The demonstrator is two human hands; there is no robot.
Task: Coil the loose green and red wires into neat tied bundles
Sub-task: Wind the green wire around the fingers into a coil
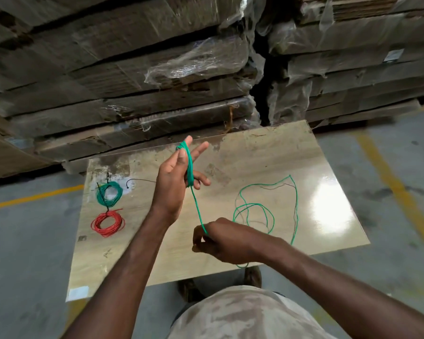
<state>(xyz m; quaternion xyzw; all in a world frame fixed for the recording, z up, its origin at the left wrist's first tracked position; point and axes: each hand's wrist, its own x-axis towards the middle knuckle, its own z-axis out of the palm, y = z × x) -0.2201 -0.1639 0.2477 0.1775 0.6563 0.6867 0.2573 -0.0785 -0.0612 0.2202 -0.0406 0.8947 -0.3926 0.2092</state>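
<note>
Left hand, mid-frame: raised, fingers partly extended, several turns of green wire wound around them. Right hand, below: wire pinched between curled fingers, drawn taut between the hands; exact grip appears hidden. Loose remainder is spread on the board, right of centre. Tied green coil and red coil are laid at left, seemingly touching.

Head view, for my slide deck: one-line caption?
Left hand winds green wire around its fingers; right hand feeds it over table.
</note>
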